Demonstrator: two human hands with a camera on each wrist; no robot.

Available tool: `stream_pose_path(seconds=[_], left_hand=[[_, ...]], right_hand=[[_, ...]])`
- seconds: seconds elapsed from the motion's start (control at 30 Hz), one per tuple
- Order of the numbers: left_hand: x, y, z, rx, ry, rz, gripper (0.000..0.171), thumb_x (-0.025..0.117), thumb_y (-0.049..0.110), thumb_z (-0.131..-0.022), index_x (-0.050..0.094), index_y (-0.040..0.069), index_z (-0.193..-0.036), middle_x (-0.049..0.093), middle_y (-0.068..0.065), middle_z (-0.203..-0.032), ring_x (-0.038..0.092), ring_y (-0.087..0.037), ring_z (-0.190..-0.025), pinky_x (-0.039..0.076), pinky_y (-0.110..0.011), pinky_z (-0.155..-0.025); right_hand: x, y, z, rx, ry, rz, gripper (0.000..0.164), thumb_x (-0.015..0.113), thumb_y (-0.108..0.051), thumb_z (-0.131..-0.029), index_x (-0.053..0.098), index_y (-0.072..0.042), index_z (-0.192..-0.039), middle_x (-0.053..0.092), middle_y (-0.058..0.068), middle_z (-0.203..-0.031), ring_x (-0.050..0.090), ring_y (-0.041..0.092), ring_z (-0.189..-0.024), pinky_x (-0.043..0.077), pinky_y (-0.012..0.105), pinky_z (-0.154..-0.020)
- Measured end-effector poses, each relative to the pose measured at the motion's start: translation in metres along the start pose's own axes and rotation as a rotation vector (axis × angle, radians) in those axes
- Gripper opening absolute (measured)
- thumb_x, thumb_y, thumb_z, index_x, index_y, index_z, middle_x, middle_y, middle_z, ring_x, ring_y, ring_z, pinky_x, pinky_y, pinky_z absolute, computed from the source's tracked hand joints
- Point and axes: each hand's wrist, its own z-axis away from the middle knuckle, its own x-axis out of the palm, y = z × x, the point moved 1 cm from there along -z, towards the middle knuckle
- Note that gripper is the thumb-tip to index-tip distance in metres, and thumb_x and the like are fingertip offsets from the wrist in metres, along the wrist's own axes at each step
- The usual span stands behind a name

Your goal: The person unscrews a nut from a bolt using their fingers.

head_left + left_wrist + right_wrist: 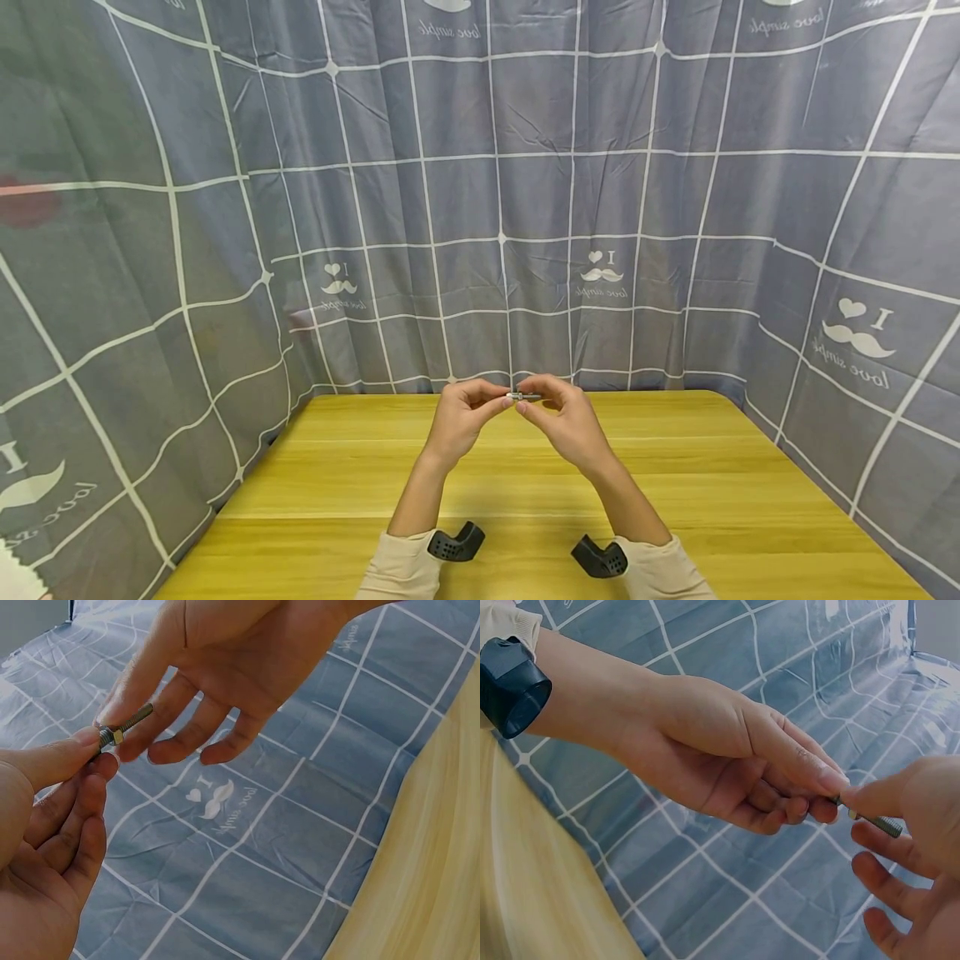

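A small threaded bolt (531, 397) with a nut (118, 736) around it is held up between both hands, above the table's far edge. My left hand (459, 421) pinches one end of the bolt between thumb and fingers, hiding that end. Its threaded shank (138, 716) sticks out toward my right hand (567, 421). The right thumb (866, 797) and index finger meet at the nut, while the other right fingers (885, 881) hang spread below. A silvery ring (105, 738) shows beside the nut, close to the left thumb.
A yellow wood-grain table (330, 483) lies below the hands. Grey curtains (465, 200) with white grid lines enclose it at the back and sides. Each sleeve carries a black wrist mount, the left one (456, 543) and the right one (600, 557).
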Motion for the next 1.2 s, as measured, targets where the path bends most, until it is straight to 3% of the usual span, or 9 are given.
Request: stream_pose_path(seconds=[0.2, 0.4, 0.6, 0.8, 1.03, 1.2], left_hand=[[0.0003, 0.0006, 0.0007, -0.001, -0.003, 0.005, 0.009, 0.075, -0.002, -0.093, 0.077, -0.007, -0.1, 0.074, -0.017, -0.096, 0.07, -0.023, -0.081, 0.057, -0.027, -0.074], [0.001, 0.0008, 0.0019, -0.001, -0.019, 0.034, 0.009, 0.074, -0.003, -0.093, 0.077, -0.007, -0.101, 0.074, -0.017, -0.098, 0.072, -0.019, -0.086, 0.059, -0.031, -0.08], [0.0016, 0.0004, 0.0005, 0.011, -0.013, 0.021, 0.008, 0.075, -0.004, -0.092, 0.077, -0.007, -0.1, 0.074, -0.017, -0.096, 0.071, -0.017, -0.084, 0.058, -0.029, -0.078], [0.0012, 0.0004, 0.0002, 0.009, -0.009, 0.017, 0.009, 0.075, -0.003, -0.093, 0.077, -0.007, -0.1, 0.074, -0.017, -0.096, 0.07, -0.021, -0.082, 0.057, -0.028, -0.075], [-0.0004, -0.0011, 0.0006, 0.004, -0.01, 0.002, 0.01, 0.075, -0.001, -0.094, 0.077, -0.007, -0.102, 0.074, -0.018, -0.098, 0.07, -0.021, -0.083, 0.057, -0.027, -0.075], [-0.0007, -0.0006, 0.0008, -0.002, -0.01, 0.001, 0.01, 0.074, -0.001, -0.094, 0.077, -0.007, -0.101, 0.074, -0.017, -0.097, 0.069, -0.021, -0.081, 0.056, -0.026, -0.074]], right_hand=[[0.0008, 0.0001, 0.0013, 0.047, -0.014, 0.0, 0.028, 0.072, -0.021, -0.101, 0.071, -0.008, -0.125, 0.069, 0.006, -0.123, 0.066, 0.026, -0.113, 0.048, 0.054, -0.1], [0.0015, 0.0005, 0.0021, 0.009, -0.028, 0.004, 0.02, 0.067, -0.023, -0.104, 0.075, -0.009, -0.116, 0.072, 0.003, -0.114, 0.069, 0.022, -0.103, 0.055, 0.045, -0.09], [0.0012, -0.0019, 0.0013, -0.039, -0.004, -0.01, 0.018, 0.071, -0.015, -0.101, 0.075, -0.006, -0.116, 0.072, 0.006, -0.114, 0.069, 0.025, -0.106, 0.055, 0.047, -0.092], [0.0005, -0.001, 0.0008, -0.005, 0.004, 0.002, 0.023, 0.071, -0.018, -0.101, 0.073, -0.007, -0.121, 0.072, 0.006, -0.118, 0.068, 0.024, -0.108, 0.053, 0.047, -0.093], [-0.0008, 0.0008, 0.0004, -0.026, 0.02, 0.026, 0.015, 0.071, -0.015, -0.1, 0.076, -0.007, -0.112, 0.073, 0.003, -0.11, 0.067, 0.022, -0.103, 0.053, 0.048, -0.092], [-0.0008, 0.0004, 0.0008, -0.012, 0.022, 0.015, 0.021, 0.073, -0.016, -0.1, 0.074, -0.007, -0.118, 0.072, 0.005, -0.115, 0.066, 0.023, -0.107, 0.052, 0.048, -0.094]])
